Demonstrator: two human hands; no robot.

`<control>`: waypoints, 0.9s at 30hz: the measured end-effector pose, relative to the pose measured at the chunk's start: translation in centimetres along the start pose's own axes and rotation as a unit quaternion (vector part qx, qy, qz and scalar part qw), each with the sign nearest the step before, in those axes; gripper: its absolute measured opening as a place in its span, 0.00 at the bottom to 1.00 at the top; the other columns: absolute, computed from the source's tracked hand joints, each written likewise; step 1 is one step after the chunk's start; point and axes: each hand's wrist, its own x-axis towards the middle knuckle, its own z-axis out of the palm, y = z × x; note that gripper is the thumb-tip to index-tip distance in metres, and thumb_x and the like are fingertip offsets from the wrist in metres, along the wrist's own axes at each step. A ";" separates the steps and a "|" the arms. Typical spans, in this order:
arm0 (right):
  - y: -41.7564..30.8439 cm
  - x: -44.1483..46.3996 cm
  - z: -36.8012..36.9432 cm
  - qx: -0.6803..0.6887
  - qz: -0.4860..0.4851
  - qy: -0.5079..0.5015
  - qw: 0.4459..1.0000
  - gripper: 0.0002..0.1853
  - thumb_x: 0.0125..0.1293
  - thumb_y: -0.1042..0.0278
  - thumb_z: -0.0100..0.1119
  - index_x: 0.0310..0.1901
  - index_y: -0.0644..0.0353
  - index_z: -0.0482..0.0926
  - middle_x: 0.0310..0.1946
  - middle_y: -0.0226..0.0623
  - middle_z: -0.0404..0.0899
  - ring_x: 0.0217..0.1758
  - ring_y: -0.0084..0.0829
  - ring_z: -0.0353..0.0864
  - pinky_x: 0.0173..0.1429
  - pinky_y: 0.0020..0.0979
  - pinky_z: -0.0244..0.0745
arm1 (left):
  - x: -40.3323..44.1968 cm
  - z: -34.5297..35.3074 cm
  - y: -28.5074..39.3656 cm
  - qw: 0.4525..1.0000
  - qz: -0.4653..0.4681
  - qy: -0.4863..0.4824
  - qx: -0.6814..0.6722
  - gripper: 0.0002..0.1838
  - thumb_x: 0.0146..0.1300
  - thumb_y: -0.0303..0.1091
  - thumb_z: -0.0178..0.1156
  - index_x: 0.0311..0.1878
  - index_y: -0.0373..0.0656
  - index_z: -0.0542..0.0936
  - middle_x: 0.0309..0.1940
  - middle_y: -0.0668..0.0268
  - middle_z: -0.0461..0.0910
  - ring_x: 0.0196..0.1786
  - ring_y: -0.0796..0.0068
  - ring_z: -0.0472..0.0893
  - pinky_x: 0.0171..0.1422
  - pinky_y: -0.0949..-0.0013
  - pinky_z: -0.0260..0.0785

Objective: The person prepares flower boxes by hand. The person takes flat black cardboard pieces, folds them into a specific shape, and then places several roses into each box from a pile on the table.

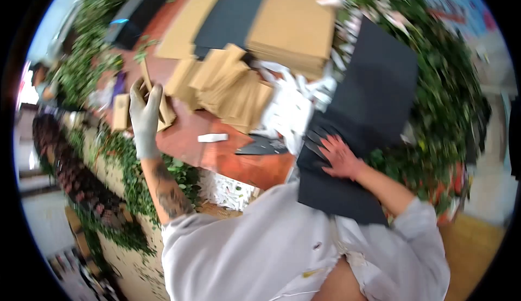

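My left hand (pixel 145 114), in a pale glove, is closed around a narrow brown paper piece (pixel 145 73) above the left part of the table. Just below and beside it lie small folded brown paper pieces (pixel 166 117). My right hand (pixel 343 158) is bare and rests flat, fingers spread, on a large black paper sheet (pixel 374 89). That sheet reaches from my lap up across the right side of the table, with creases near my fingertips.
A fanned pile of brown paper pieces (pixel 230 87) lies mid-table, before stacks of large brown sheets (pixel 293 19) and dark sheets (pixel 233 11). White scraps (pixel 285 106) and a black cut piece (pixel 261 146) are close by. Leafy greenery (pixel 445 84) lines the right side.
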 end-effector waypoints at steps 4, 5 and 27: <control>0.7 -0.5 1.7 0.075 -0.003 0.099 0.992 0.40 0.55 0.42 0.56 0.60 0.68 0.65 0.65 0.49 0.57 0.72 0.43 0.49 0.74 0.42 0.41 | -12.2 13.0 8.3 0.662 -0.185 -0.484 -0.542 0.38 0.58 0.55 0.58 0.64 0.38 0.61 0.55 0.56 0.71 0.51 0.68 0.74 0.56 0.65 0.67; 0.8 -0.5 0.6 0.136 0.013 0.084 0.987 0.41 0.52 0.44 0.59 0.61 0.68 0.62 0.65 0.49 0.57 0.72 0.43 0.50 0.74 0.41 0.41 | -13.6 16.5 8.2 0.653 -0.094 -0.582 -0.476 0.43 0.56 0.57 0.59 0.66 0.37 0.59 0.58 0.54 0.69 0.52 0.67 0.74 0.59 0.63 0.65; 1.0 -4.1 -4.9 0.691 0.187 0.240 0.656 0.31 0.53 0.80 0.60 0.60 0.64 0.62 0.56 0.37 0.69 0.56 0.29 0.70 0.62 0.29 0.66 | -17.9 23.1 0.4 0.851 0.133 -0.484 0.153 0.23 0.59 0.54 0.55 0.32 0.39 0.76 0.24 0.51 0.78 0.33 0.49 0.78 0.38 0.56 0.68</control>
